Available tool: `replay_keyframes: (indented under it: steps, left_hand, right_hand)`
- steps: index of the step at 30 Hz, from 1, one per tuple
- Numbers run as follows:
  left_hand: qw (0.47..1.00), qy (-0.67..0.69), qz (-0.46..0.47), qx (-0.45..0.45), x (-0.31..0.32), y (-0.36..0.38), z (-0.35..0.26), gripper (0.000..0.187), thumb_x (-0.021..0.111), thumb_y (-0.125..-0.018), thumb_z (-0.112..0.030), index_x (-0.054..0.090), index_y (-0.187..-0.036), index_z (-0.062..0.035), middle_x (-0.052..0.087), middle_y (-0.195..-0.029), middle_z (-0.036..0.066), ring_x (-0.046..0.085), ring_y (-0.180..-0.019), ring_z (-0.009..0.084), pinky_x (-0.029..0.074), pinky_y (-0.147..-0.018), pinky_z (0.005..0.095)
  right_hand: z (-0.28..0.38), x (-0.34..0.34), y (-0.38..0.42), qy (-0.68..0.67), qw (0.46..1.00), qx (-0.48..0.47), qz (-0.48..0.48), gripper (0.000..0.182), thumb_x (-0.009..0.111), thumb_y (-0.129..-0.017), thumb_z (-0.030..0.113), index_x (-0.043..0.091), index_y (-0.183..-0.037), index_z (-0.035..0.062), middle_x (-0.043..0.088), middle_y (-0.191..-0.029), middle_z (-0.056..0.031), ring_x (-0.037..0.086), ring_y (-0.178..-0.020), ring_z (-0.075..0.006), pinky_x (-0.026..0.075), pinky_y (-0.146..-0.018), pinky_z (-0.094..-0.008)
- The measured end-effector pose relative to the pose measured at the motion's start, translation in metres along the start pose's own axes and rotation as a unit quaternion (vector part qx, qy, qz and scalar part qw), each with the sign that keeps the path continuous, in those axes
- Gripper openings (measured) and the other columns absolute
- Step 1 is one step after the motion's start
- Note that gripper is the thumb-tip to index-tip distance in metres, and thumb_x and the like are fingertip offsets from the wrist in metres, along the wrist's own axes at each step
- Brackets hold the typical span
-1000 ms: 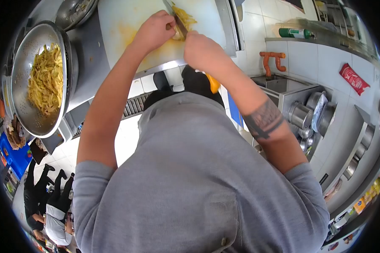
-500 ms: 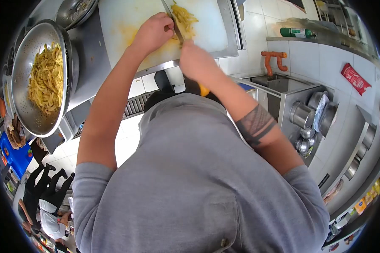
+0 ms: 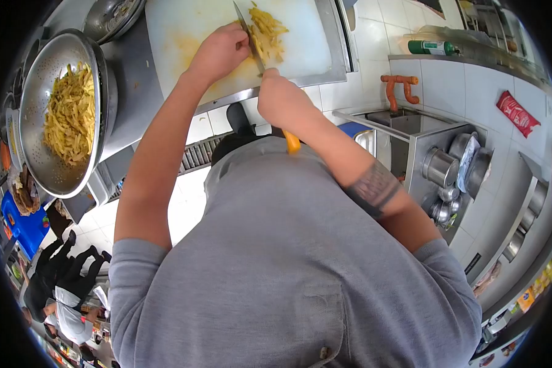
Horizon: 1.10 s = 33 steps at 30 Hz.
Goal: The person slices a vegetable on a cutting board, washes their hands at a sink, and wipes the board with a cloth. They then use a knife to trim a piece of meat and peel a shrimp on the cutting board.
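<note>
My right hand (image 3: pixel 283 101) grips a kitchen knife (image 3: pixel 249 38), its orange handle jutting out below the fist toward my waist. The blade points away from me over the white cutting board (image 3: pixel 310 46). Just left of the blade, my left hand (image 3: pixel 222 52) is closed with its fingertips curled down close to the steel; what they pinch is hidden. Cut yellowish strips (image 3: pixel 267 32) lie in a loose pile along the blade's right side. Orange-yellow stains mark the board around my left hand.
To the left, a steel colander (image 3: pixel 27 122) full of yellowish strips (image 3: pixel 70 116) sits tilted on another bowl. Behind it stands a second metal bowl (image 3: pixel 95 24). Pots (image 3: pixel 440 165) fill a shelf at right. Two people in dark trousers (image 3: pixel 46 270) are at lower left.
My right hand and the knife have drawn back slightly toward my body, baring more of the handle. My left hand stays beside the blade, shifted slightly left.
</note>
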<state>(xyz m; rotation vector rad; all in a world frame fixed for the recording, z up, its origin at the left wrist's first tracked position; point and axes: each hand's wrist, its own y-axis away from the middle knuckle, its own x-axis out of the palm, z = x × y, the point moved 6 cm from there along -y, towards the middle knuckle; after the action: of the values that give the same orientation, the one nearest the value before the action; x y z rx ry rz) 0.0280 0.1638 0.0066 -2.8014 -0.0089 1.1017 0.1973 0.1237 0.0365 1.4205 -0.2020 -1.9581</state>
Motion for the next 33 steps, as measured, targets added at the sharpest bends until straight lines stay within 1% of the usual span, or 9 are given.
replay_keyframes:
  steps: [4, 6, 9, 13, 19, 24, 26, 28, 33]
  left_hand:
    - [1.0, -0.006, -0.003, 0.016, 0.0, 0.002, -0.002, 0.014, 0.069, -0.086, -0.012, 0.068, -0.095, -0.0006, 0.066, -0.099, 0.014, 0.066, -0.089, 0.0357, 0.054, -0.08, 0.0424]
    - [1.0, -0.011, -0.002, 0.015, -0.002, 0.003, -0.006, 0.011, 0.068, -0.086, -0.011, 0.068, -0.092, -0.0011, 0.066, -0.098, 0.014, 0.066, -0.089, 0.0355, 0.054, -0.081, 0.0434]
    - [1.0, -0.016, 0.003, 0.007, 0.001, 0.007, -0.002, 0.008, 0.067, -0.087, -0.01, 0.067, -0.088, -0.0017, 0.066, -0.096, 0.014, 0.066, -0.09, 0.0355, 0.055, -0.082, 0.0444]
    - [0.999, -0.018, -0.021, 0.016, -0.005, 0.008, -0.005, 0.009, 0.067, -0.086, -0.01, 0.067, -0.088, -0.0013, 0.066, -0.096, 0.015, 0.065, -0.091, 0.0365, 0.055, -0.083, 0.0449]
    - [0.999, -0.025, 0.002, 0.022, -0.002, 0.01, 0.001, 0.014, 0.067, -0.086, -0.01, 0.067, -0.095, 0.0, 0.066, -0.1, 0.015, 0.066, -0.09, 0.0365, 0.053, -0.08, 0.0438]
    - [0.996, -0.049, -0.056, -0.047, -0.021, 0.018, 0.003, 0.018, 0.068, -0.087, -0.014, 0.07, -0.1, -0.0013, 0.068, -0.104, 0.015, 0.066, -0.097, 0.0344, 0.053, -0.087, 0.0425]
    - [0.989, -0.042, -0.115, -0.078, -0.03, 0.029, 0.001, 0.022, 0.07, -0.088, -0.016, 0.071, -0.104, -0.0015, 0.069, -0.107, 0.015, 0.066, -0.101, 0.0338, 0.053, -0.091, 0.0429]
    - [0.964, -0.058, -0.258, -0.022, -0.04, 0.04, -0.031, 0.053, 0.079, -0.087, -0.032, 0.064, -0.129, -0.0022, 0.063, -0.133, 0.019, 0.058, -0.124, 0.0368, 0.046, -0.107, 0.0468]
    - [0.973, -0.044, -0.22, -0.055, -0.01, 0.034, -0.076, 0.11, 0.083, -0.079, -0.058, 0.036, -0.156, 0.0032, 0.038, -0.157, 0.031, 0.035, -0.144, 0.0478, 0.026, -0.121, 0.0564]
  right_hand:
    - [0.009, -0.024, -0.013, 0.026, 0.998, -0.062, 0.001, 0.031, 0.055, -0.092, 0.009, 0.06, -0.115, -0.0113, 0.073, -0.104, -0.0308, 0.073, -0.099, -0.0463, 0.058, -0.088, -0.0517]
    - [0.023, -0.043, 0.006, -0.008, 0.991, 0.005, 0.136, 0.029, 0.054, -0.094, 0.009, 0.059, -0.112, -0.0122, 0.073, -0.105, -0.0318, 0.073, -0.1, -0.0457, 0.058, -0.089, -0.0522]
    - [-0.005, 0.009, -0.007, 0.002, 1.0, 0.003, 0.012, 0.027, 0.055, -0.092, 0.007, 0.061, -0.111, -0.0116, 0.072, -0.106, -0.0315, 0.073, -0.102, -0.0464, 0.057, -0.091, -0.0525]
    - [0.012, -0.019, -0.013, 0.04, 0.993, -0.08, 0.074, 0.028, 0.055, -0.092, 0.007, 0.059, -0.112, -0.0126, 0.071, -0.107, -0.0338, 0.072, -0.104, -0.0476, 0.057, -0.093, -0.0529]
    - [0.011, -0.015, -0.015, -0.002, 0.999, -0.053, -0.011, 0.027, 0.057, -0.091, 0.007, 0.061, -0.109, -0.0118, 0.073, -0.099, -0.0288, 0.074, -0.095, -0.0453, 0.06, -0.083, -0.05]
    - [0.022, -0.056, 0.011, -0.038, 0.991, 0.007, 0.127, 0.019, 0.055, -0.092, 0.008, 0.056, -0.101, -0.0089, 0.071, -0.083, -0.0314, 0.072, -0.086, -0.0473, 0.058, -0.076, -0.0537]
    - [0.02, -0.069, 0.021, 0.08, 0.996, -0.036, -0.014, 0.031, 0.061, -0.087, 0.007, 0.055, -0.115, -0.0039, 0.073, -0.094, -0.0257, 0.074, -0.09, -0.0411, 0.059, -0.076, -0.0488]
    - [0.013, -0.071, 0.032, 0.09, 0.993, -0.056, -0.057, 0.031, 0.062, -0.087, 0.006, 0.053, -0.116, -0.0033, 0.072, -0.096, -0.0251, 0.074, -0.089, -0.0413, 0.059, -0.076, -0.0497]
    - [-0.001, -0.087, 0.046, 0.096, 0.979, -0.13, -0.127, 0.035, 0.063, -0.087, 0.005, 0.049, -0.117, -0.002, 0.067, -0.102, -0.0245, 0.071, -0.088, -0.0441, 0.057, -0.077, -0.0532]
